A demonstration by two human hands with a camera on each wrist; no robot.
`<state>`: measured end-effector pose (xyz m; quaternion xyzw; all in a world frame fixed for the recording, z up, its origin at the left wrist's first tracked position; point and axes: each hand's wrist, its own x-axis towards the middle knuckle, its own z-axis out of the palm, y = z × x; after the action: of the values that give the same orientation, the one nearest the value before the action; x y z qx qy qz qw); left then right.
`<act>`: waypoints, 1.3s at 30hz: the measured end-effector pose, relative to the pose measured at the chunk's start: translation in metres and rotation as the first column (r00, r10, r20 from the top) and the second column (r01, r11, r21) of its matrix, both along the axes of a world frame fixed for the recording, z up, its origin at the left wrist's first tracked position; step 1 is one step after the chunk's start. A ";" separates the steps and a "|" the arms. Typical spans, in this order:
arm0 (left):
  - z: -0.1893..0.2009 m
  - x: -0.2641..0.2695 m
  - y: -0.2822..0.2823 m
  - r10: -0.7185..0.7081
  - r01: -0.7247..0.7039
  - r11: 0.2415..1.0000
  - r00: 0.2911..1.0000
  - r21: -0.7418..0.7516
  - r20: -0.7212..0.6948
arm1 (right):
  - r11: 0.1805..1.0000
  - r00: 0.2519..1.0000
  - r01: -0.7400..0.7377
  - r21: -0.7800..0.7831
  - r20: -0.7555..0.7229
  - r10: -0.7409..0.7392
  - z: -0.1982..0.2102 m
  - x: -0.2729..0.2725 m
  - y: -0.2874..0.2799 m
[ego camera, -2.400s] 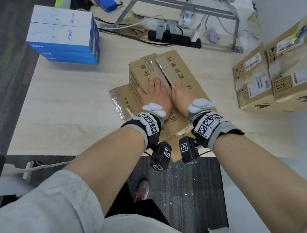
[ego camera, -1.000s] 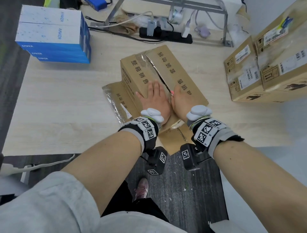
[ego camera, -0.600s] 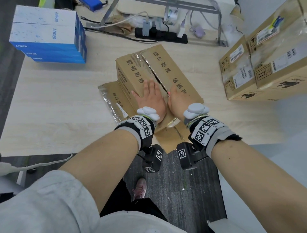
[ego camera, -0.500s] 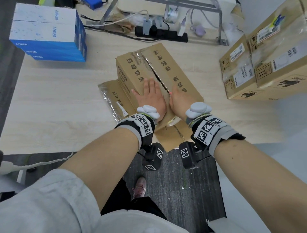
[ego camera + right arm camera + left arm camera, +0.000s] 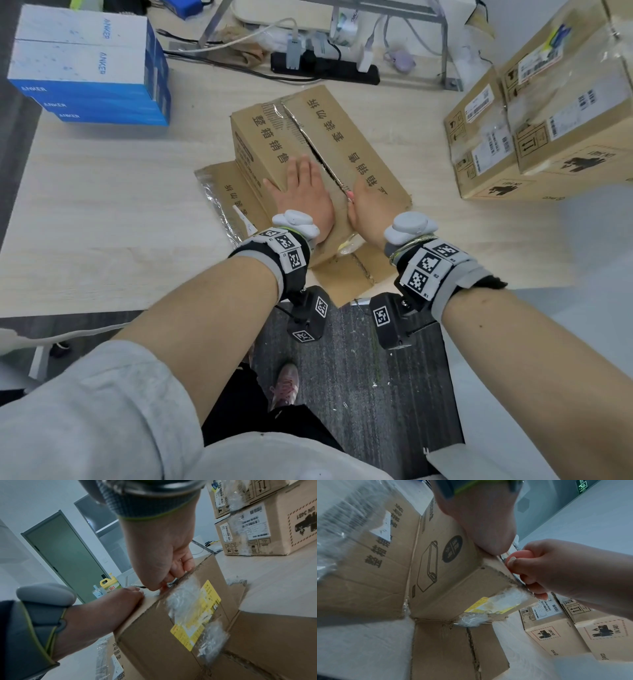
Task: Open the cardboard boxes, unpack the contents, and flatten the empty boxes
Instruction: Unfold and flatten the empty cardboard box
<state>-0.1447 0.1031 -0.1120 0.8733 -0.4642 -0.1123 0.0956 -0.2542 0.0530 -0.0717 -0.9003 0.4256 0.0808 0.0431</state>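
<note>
Cardboard box (image 5: 301,150): I am seeing it lying under both my hands near the table's front edge, its top seam slit open between them, its lower flaps splayed flat on the table (image 5: 102,205) beneath my wrists.
Left hand (image 5: 303,195): I am pressing it flat on the left top flap, fingers straight and together, thumb out over the box's left edge; it is gripping nothing.
Right hand (image 5: 364,209): I am curling it round a pink-handled cutter (image 5: 520,559) right at the seam, just beside my left hand; the left wrist view is showing thumb and fingers wrapped round the pink handle, with the fist touching the near end of the right flap.
Blade: I cannot tell how it sits in the seam; my fingers are hiding it.
Torn tape and yellow label (image 5: 197,615): these are clinging to the near end face, just below my right hand.
Sealed brown boxes (image 5: 534,113): they are standing stacked well off to the right of my right hand.
Blue and white boxes (image 5: 85,65): they are sitting stacked far left, beyond my left hand.
Power strip (image 5: 325,70): it is lying past the box, ahead of my fingertips.
</note>
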 end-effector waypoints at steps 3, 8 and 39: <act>0.006 0.000 0.002 -0.003 0.003 1.000 1.000 0.010 0.000 | 0.999 1.000 0.012 -0.042 0.009 -0.012 -0.003 0.002 0.003; 0.016 -0.033 0.014 -0.033 0.033 0.995 0.999 0.089 -0.002 | 0.999 1.000 0.007 -0.050 0.008 -0.007 -0.004 0.000 0.005; 0.003 -0.039 0.018 -0.026 0.025 0.999 0.999 0.033 0.020 | 0.997 0.996 0.045 0.058 -0.083 -0.040 0.017 -0.033 0.022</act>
<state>-0.1835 0.1213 -0.1086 0.8699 -0.4743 -0.1122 0.0753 -0.2874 0.0748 -0.0545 -0.8852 0.4436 0.1290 0.0542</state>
